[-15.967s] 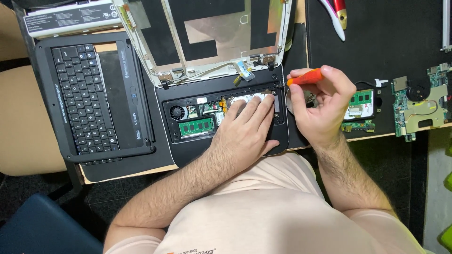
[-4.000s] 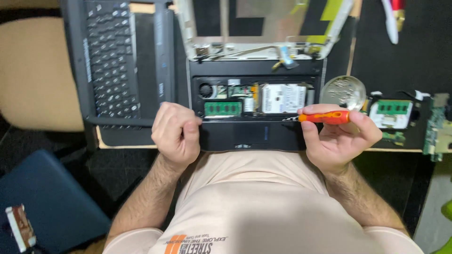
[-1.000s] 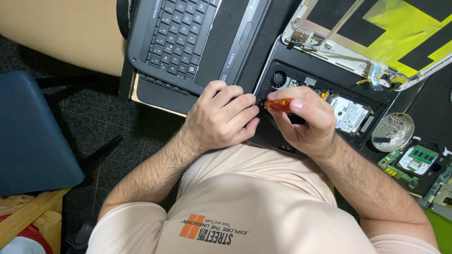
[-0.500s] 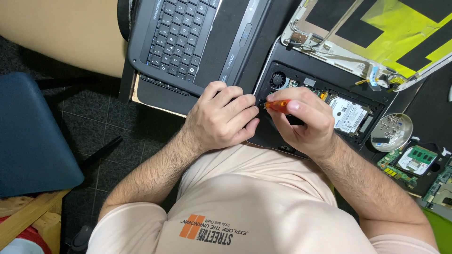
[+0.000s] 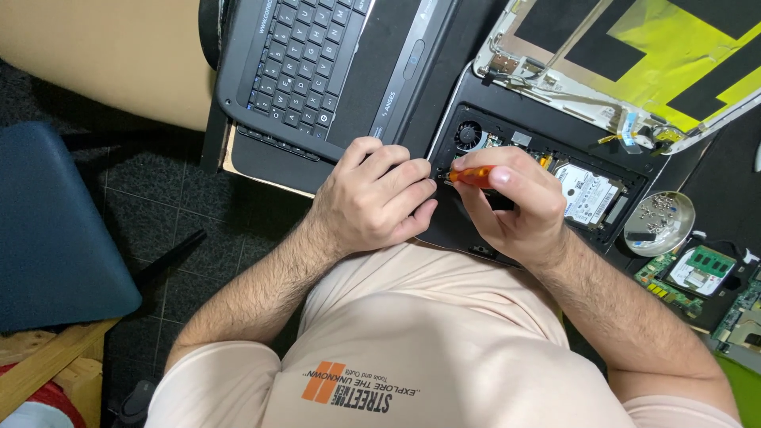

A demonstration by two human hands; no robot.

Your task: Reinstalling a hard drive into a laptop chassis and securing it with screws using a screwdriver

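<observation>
Gripping small orange-handled screwdriver (image 5: 474,175) in right hand (image 5: 515,208), fingers closed, tip at left edge of opened black laptop base (image 5: 547,135); left hand (image 5: 372,202) curled, bracing there. Keeping driver upright, pressing steadily, avoiding slipping.

Two hands are in view: one left hand (image 5: 372,198) and one right hand (image 5: 511,202). One orange-handled screwdriver (image 5: 474,176) sits between the right-hand fingers (image 5: 483,162), its tip just beside the left fingertips. One opened laptop base (image 5: 476,238) lies under both sets of fingers. It contains one round fan (image 5: 469,133) just above the fingertips and one hard drive (image 5: 587,194) just right of the right-hand fingers. One detached keyboard panel (image 5: 317,63) lies above the left-hand fingers. One screen lid (image 5: 626,63) stands above the right. One round dish of screws (image 5: 658,223) and two loose circuit boards (image 5: 697,273) lie further right of the right-hand fingers
</observation>
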